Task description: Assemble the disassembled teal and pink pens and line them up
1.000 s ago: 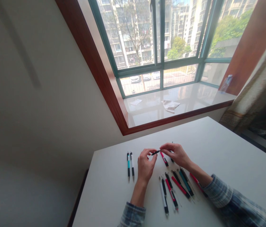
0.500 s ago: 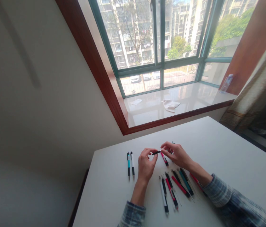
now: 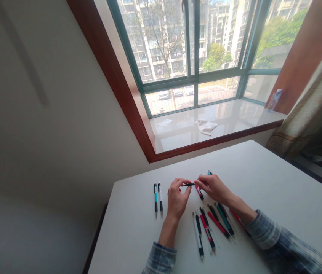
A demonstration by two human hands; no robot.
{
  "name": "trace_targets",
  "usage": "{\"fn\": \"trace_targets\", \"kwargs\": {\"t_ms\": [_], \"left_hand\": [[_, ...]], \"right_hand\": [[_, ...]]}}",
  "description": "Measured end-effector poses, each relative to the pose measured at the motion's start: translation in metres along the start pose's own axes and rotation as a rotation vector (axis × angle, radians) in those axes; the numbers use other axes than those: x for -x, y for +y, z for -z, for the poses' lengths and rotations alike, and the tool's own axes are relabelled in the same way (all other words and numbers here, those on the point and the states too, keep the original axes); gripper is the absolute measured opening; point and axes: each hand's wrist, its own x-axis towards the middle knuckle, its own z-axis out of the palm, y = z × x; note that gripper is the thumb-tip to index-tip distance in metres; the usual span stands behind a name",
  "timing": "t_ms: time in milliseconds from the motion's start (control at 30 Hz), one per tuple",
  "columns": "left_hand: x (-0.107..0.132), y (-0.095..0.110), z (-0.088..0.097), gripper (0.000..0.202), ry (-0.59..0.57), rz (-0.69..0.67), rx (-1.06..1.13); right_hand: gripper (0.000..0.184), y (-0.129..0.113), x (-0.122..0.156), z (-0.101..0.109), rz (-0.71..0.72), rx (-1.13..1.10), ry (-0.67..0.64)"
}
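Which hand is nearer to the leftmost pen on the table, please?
The left: the left hand is to the right of the leftmost pen; the right hand is farther right, beyond the left hand.

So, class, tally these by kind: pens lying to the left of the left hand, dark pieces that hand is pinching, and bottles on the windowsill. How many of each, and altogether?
Pens: 2 (one teal-and-black pen, one white-and-black pen)
Dark pieces: 1 (the black piece in the left hand)
Bottles: 1 (a clear bottle)
Total: 4
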Motion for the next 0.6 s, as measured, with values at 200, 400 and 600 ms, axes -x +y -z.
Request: {"fn": "trace_targets", "kwargs": {"t_ms": [200, 400, 600], "left_hand": [[0.0003, -0.0022, -0.0012, 0.012, 0.001, 0.003, -0.011], [-0.0001, -0.0017, -0.0004, 0.012, 0.001, 0.009, -0.009], [0.0001, -0.0042, -0.0014, 0.011, -0.009, 0.018, 0.033]], "right_hand": [[0.023, -0.0025, 0.0006, 0.0018, 0.000, -0.036, -0.009], [0.021, -0.0019, 0.0009, 0.0009, 0.020, -0.047, -0.009], [0.027, -0.0029, 0.0015, 0.0011, -0.005, -0.051, -0.023]]}}
